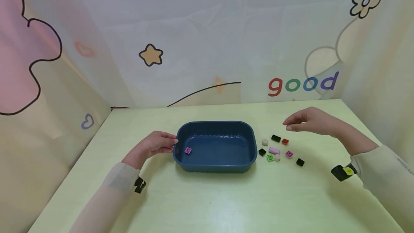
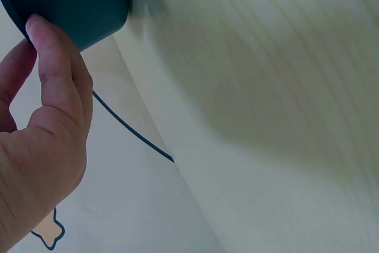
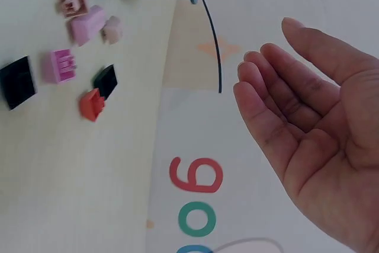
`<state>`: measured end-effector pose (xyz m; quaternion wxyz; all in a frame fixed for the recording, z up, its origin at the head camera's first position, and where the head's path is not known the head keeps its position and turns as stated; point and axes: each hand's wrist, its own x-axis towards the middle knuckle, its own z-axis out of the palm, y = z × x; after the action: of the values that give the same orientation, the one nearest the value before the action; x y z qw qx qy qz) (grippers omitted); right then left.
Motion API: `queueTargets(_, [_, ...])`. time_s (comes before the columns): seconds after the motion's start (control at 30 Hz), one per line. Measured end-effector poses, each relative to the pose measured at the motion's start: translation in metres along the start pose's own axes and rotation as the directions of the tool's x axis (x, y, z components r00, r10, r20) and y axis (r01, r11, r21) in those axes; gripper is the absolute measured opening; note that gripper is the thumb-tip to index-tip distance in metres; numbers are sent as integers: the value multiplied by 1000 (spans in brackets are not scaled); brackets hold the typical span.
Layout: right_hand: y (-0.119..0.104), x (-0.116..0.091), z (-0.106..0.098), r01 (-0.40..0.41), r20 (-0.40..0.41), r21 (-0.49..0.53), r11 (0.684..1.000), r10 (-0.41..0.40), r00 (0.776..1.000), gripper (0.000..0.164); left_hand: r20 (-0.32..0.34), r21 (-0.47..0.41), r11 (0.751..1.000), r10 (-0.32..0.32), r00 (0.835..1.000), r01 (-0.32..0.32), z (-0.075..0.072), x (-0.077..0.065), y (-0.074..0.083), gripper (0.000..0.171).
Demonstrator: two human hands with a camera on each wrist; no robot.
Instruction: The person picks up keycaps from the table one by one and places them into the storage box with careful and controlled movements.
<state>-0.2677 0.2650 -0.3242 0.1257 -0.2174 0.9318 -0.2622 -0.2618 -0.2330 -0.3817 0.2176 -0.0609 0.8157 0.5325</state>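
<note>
My left hand (image 1: 157,143) grips the left end of a dark blue rectangular tub (image 1: 215,168), fingertips at its rim; the left wrist view also shows the hand (image 2: 50,99) against the tub's wall (image 2: 89,10). Inside the tub, near its left end, lies one small purple building brick (image 1: 188,150). My right hand (image 1: 312,121) hovers behind and right of a loose group of bricks, fingers loosely bent with nothing between them. Among these bricks are a red one (image 1: 285,141), a green one (image 1: 270,158), a lilac one (image 1: 274,150), a magenta one (image 1: 289,154) and a black one (image 1: 300,162).
The pale table (image 1: 207,200) runs back to a printed cloth (image 1: 207,53) hanging behind it. More bricks lie right of the tub, including a white one (image 1: 265,142) and a black one (image 1: 262,152) close to its wall. Cloth also hangs at both sides.
</note>
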Motion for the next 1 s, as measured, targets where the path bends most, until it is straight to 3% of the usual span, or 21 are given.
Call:
queueTargets(0.5, [32, -37, 19, -35, -11, 53, 998, 35, 999, 33, 6, 0, 1000, 2, 1000, -2, -1, -1, 2, 42])
queueTargets(1.0, [48, -56, 47, -49, 11, -26, 998, 50, 999, 35, 15, 0, 1000, 2, 1000, -2, 1, -3, 1, 44])
